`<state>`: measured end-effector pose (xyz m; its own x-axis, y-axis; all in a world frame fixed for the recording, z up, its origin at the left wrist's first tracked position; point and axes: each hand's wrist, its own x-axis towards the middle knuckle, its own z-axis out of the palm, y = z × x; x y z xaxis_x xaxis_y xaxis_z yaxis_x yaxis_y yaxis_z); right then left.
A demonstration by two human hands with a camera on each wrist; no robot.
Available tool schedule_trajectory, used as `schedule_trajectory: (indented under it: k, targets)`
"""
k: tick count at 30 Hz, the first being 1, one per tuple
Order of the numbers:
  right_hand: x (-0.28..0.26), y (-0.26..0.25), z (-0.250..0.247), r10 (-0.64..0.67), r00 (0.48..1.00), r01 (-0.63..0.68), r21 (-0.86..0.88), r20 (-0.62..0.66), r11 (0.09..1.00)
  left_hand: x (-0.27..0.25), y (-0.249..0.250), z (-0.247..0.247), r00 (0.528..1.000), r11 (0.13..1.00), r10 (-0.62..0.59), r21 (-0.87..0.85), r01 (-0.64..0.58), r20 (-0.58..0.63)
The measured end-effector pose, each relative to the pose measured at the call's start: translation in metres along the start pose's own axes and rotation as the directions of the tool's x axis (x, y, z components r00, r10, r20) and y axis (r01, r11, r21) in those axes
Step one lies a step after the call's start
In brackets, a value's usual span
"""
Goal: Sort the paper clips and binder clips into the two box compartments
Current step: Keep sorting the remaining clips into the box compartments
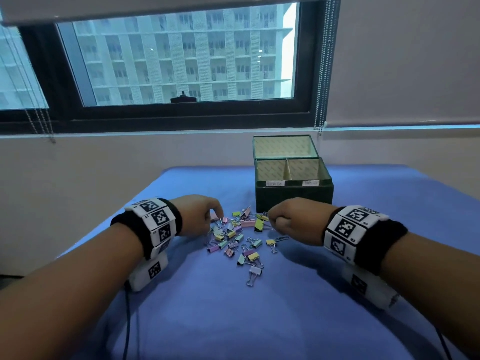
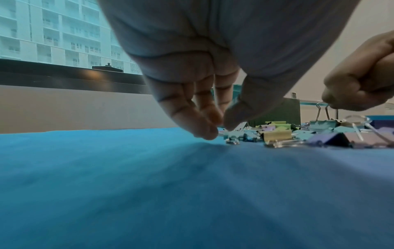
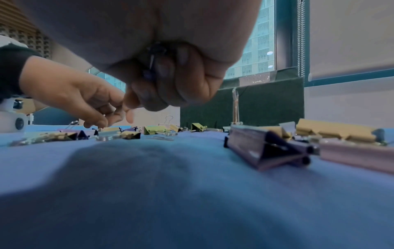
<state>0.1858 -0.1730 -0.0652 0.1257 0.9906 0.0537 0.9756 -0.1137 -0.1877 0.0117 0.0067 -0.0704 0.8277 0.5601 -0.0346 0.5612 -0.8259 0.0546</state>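
A pile of pastel binder clips (image 1: 239,235) lies on the blue cloth, with paper clips mixed in. Behind it stands a dark green box (image 1: 293,198), lid up, a divider splitting it into a left compartment (image 1: 270,169) and a right compartment (image 1: 304,167); both look empty. My left hand (image 1: 219,216) reaches down at the pile's left edge, thumb and fingertips (image 2: 208,133) pinched on a small clip there. My right hand (image 1: 271,215) is curled into a fist at the pile's far right, just before the box. A dark clip (image 3: 153,62) shows inside that fist, and its fingertips pinch the wire handle (image 2: 322,109) of a binder clip.
White labels (image 1: 275,183) mark the box's front rim. Large purple and pink binder clips (image 3: 268,148) lie close to my right wrist. The blue cloth (image 1: 233,320) stretches toward me; a wall and window stand behind the table. Cables hang from both wristbands.
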Motion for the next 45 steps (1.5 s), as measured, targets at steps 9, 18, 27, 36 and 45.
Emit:
schedule_trajectory:
  k: [9,18,27,36,45]
  targets:
    - [0.001,-0.001,0.009,0.062,0.993,-0.051,-0.106,0.098,0.993,-0.006,0.006,-0.001,0.995,0.995,0.063,-0.085,-0.057,0.076]
    - [-0.001,-0.002,0.005,0.035,0.999,-0.034,-0.021,0.013,0.999,-0.007,0.006,-0.002,0.997,0.996,0.013,-0.088,-0.007,0.073]
    - [0.057,0.015,-0.057,0.289,0.907,-0.232,0.210,-0.308,0.950,-0.001,0.002,0.000,0.993,0.991,0.096,-0.095,-0.089,0.074]
    - [0.091,0.009,-0.074,0.373,0.913,-0.340,0.198,-0.165,0.919,-0.003,0.002,-0.001,0.992,0.968,0.116,-0.231,-0.102,0.048]
    - [0.022,-0.020,-0.039,0.126,0.992,-0.120,-0.200,0.018,0.972,-0.005,0.005,-0.003,0.985,0.962,0.149,-0.243,-0.124,0.085]
